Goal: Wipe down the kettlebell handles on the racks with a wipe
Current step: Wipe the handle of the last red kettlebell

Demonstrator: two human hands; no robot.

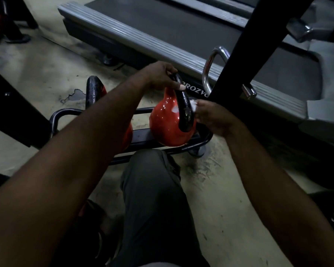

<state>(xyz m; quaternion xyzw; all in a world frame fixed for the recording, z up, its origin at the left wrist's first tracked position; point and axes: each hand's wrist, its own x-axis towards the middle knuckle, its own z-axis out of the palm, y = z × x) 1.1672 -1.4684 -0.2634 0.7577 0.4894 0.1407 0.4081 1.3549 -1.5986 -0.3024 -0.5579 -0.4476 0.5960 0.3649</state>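
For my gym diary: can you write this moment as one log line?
step: wiping | left hand: grips handle top | right hand: holds wipe against handle | red kettlebell: on rack

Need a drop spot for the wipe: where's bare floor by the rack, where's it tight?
Free: floor between rack and treadmill; floor right of the knee. Tight: right hand and wipe between kettlebell handle and black post.

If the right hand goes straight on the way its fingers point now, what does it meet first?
The right hand holds a wipe, and just ahead is the black handle of the red kettlebell; the wipe seems to touch it, though depth is unclear.
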